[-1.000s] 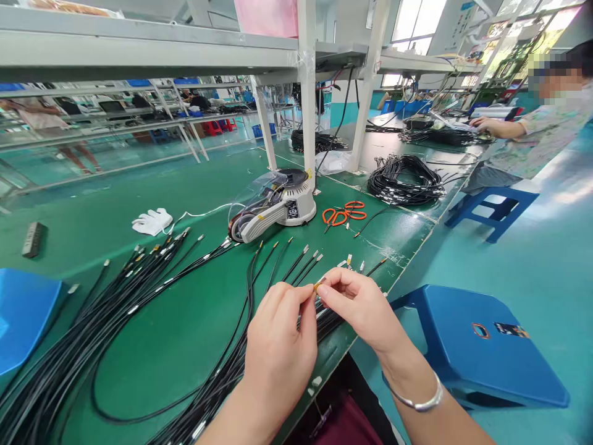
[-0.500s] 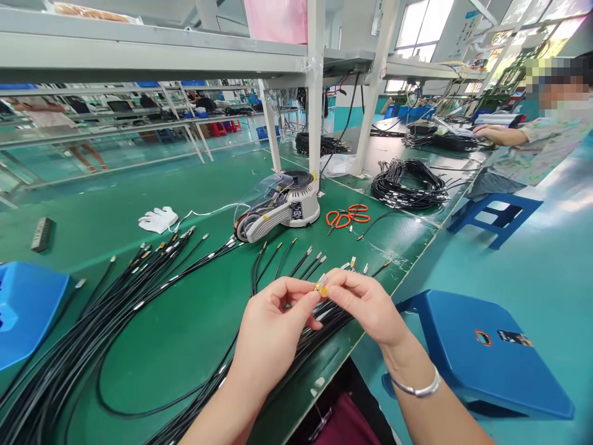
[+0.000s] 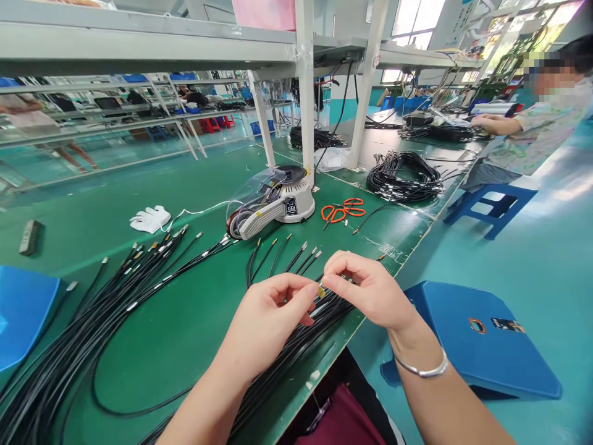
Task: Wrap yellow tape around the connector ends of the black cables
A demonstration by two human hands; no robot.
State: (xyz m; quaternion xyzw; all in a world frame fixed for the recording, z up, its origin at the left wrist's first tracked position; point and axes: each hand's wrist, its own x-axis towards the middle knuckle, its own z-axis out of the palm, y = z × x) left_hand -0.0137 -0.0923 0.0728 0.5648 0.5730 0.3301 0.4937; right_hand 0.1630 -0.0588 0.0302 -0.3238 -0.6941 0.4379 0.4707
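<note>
My left hand and my right hand meet over the near edge of the green bench. Both pinch the same small cable end, which has a yellow piece on it. Its black cable runs down into a loose bundle of black cables under my hands. Several more cable ends with metal tips lie fanned out just beyond my fingers. A silver bracelet circles my right wrist.
A white tape dispenser, orange scissors and a white glove lie further back. A big cable bundle spreads left, by a blue bin. Blue stools stand right; a seated person works beyond a cable coil.
My hands stay pinched on the cable end and have turned it slightly; my right fingers now sit more over the top of it. The view shifted a little.
</note>
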